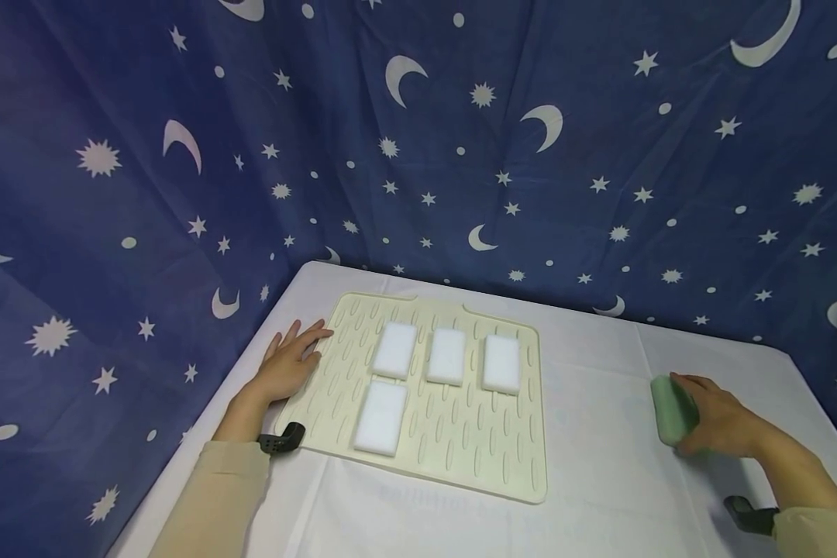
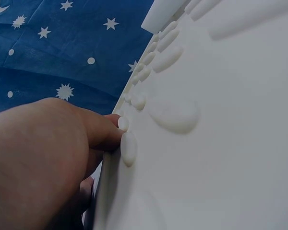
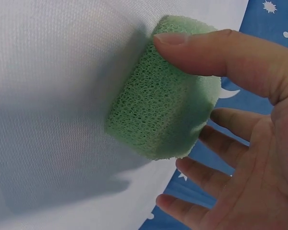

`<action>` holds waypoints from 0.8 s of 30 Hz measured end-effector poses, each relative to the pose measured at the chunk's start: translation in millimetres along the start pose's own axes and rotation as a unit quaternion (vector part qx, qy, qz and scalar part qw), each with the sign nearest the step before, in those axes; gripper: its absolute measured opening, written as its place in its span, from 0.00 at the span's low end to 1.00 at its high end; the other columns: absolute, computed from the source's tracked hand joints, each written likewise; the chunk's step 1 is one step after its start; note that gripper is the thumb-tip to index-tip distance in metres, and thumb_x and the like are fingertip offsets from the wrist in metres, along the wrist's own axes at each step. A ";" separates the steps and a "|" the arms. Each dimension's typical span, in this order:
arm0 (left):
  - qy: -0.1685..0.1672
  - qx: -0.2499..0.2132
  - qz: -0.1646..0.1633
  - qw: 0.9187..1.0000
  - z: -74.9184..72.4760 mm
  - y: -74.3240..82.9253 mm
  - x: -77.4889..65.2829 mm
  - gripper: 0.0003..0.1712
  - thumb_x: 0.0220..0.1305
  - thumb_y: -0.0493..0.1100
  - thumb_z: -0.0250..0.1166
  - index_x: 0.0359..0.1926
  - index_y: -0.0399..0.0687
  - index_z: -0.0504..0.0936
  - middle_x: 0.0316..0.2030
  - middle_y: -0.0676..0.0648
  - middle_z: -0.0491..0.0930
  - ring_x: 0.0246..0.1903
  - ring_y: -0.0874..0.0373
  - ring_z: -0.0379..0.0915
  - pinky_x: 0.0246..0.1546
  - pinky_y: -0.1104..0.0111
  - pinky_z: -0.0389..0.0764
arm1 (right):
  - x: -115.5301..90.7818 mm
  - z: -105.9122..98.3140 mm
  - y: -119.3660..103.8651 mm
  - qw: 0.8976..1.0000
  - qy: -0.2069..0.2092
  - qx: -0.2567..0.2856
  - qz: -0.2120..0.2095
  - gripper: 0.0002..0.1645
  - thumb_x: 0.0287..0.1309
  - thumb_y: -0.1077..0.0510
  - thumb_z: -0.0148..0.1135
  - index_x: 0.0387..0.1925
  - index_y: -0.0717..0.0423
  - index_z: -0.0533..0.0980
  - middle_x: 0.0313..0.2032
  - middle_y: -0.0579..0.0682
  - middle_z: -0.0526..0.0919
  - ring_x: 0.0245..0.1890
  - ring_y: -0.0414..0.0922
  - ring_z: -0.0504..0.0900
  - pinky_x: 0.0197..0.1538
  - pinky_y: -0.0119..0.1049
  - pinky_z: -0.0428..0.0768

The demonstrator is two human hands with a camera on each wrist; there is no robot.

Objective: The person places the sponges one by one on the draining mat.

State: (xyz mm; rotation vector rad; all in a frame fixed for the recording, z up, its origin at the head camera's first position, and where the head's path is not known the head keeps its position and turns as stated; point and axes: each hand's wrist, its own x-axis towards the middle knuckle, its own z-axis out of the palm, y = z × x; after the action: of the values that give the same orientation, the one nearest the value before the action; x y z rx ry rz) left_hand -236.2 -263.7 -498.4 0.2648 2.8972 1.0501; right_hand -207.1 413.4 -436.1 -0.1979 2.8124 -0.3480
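Note:
My right hand (image 1: 724,418) holds a green sponge (image 1: 672,411) above the white cloth at the right. In the right wrist view the thumb presses one side of the porous sponge (image 3: 151,105), with fingertips against the opposite side. At the left, my left hand (image 1: 286,368) rests on the edge of a cream drying mat (image 1: 460,457) with raised oval ridges, its fingers spread. The left wrist view shows fingertips touching the mat's rim (image 2: 105,191). Several white sponge blocks lie on the mat: three across the back, and one white block (image 1: 380,418) nearer the front.
A white cloth (image 1: 600,480) covers the table beneath the mat. Dark blue curtains (image 1: 446,139) printed with moons and stars hang behind the table and along its left side. Black bands sit on both wrists, including a left wristband (image 1: 282,439).

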 end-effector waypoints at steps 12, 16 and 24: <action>0.004 -0.002 0.002 1.000 -0.2 0.9 -0.3 0.23 0.74 0.42 0.48 0.68 0.55 0.67 0.75 0.51 0.53 0.77 0.43 0.30 0.73 0.46 0.26 | -0.6 -2.2 -2.5 1.000 0.003 -0.003 0.014 0.80 0.21 0.41 0.83 0.72 0.68 0.48 0.63 0.77 0.53 0.53 0.71 0.64 0.47 0.73 0.73; 0.002 0.002 0.001 1.000 -0.1 1.2 -0.3 0.23 0.75 0.42 0.48 0.68 0.56 0.67 0.75 0.51 0.52 0.77 0.43 0.29 0.73 0.46 0.26 | -1.3 -5.2 -4.7 1.000 0.010 -0.006 0.009 0.81 0.21 0.38 0.82 0.72 0.68 0.48 0.62 0.77 0.53 0.53 0.71 0.64 0.47 0.72 0.73; 0.003 0.006 -0.002 1.000 0.6 0.3 0.2 0.24 0.75 0.43 0.48 0.69 0.56 0.67 0.75 0.52 0.52 0.77 0.44 0.29 0.73 0.46 0.26 | -3.8 -6.6 -11.3 1.000 0.014 -0.012 0.009 0.80 0.24 0.34 0.80 0.72 0.66 0.49 0.63 0.75 0.53 0.54 0.70 0.62 0.46 0.72 0.74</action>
State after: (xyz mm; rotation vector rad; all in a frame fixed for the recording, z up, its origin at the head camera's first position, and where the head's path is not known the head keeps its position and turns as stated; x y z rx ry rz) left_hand -236.2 -263.0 -498.7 0.2579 2.9096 1.0345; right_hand -204.5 404.6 -426.0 -0.1727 2.8452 -0.3165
